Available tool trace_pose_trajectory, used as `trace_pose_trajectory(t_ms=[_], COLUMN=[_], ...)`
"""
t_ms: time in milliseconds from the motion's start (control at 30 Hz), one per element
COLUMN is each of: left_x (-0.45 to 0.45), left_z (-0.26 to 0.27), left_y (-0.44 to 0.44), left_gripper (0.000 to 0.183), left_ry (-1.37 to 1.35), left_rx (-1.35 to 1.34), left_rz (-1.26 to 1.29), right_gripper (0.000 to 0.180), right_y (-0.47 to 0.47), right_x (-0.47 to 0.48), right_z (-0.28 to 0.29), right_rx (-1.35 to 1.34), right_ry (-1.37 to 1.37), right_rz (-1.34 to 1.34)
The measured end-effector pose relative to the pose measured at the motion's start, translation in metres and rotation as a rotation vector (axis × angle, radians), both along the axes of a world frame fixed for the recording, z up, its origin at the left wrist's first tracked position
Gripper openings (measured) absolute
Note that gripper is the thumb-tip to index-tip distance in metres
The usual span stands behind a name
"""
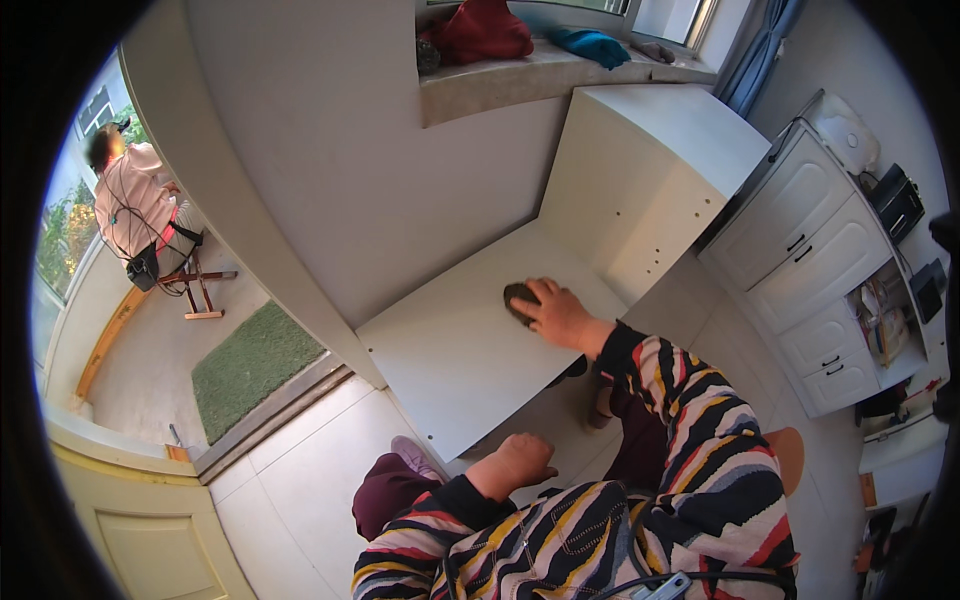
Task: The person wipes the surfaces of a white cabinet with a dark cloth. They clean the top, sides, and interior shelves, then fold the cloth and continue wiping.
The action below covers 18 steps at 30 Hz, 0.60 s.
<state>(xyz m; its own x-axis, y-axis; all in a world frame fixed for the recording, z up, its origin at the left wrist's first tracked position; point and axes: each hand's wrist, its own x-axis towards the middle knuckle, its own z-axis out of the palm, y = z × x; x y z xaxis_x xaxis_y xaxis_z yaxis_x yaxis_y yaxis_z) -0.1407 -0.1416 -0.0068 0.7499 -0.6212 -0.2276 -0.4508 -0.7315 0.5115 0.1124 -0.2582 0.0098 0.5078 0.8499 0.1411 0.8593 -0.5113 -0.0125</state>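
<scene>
My right hand (pixel 555 311) holds a dark oval brush or pad (pixel 520 303), its exact kind unclear, against the top face of a white panel (pixel 465 337). The panel lies in front of me, with small holes near its left corners. At its far right end a white board unit (pixel 630 180) with several drilled holes stands upright. My left hand (pixel 525 459) is loosely curled near my lap, just off the panel's near edge, and nothing shows in it.
A windowsill (pixel 540 79) with red and blue cloths juts out above. White cabinets (pixel 810 225) stand at the right. Through the doorway at left, a person (pixel 135 202) sits on a wooden stool (pixel 196 289) beyond a green mat (pixel 255 367).
</scene>
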Motion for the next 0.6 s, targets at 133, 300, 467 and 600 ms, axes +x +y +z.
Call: trace_pose_trajectory(t_ms=[133, 300, 467, 600], left_x=[0.005, 0.014, 0.023, 0.023], left_z=[0.002, -0.001, -0.005, -0.003], left_y=[-0.001, 0.001, -0.001, -0.004], left_gripper=[0.039, 0.039, 0.039, 0.038], left_ry=[0.060, 0.076, 0.068, 0.061], left_rx=[0.004, -0.012, -0.001, 0.002], left_rz=[-0.008, 0.006, 0.030, 0.005], right_gripper=[0.062, 0.059, 0.043, 0.036], right_y=[0.011, 0.034, 0.048, 0.036], right_x=[0.060, 0.129, 0.161, 0.156], right_z=[0.004, 0.001, -0.017, -0.014], right_rx=[-0.038, -0.312, -0.124, -0.100], right_ry=[-0.170, -0.470, -0.430, -0.344], right_rz=[-0.189, -0.271, -0.271, -0.284])
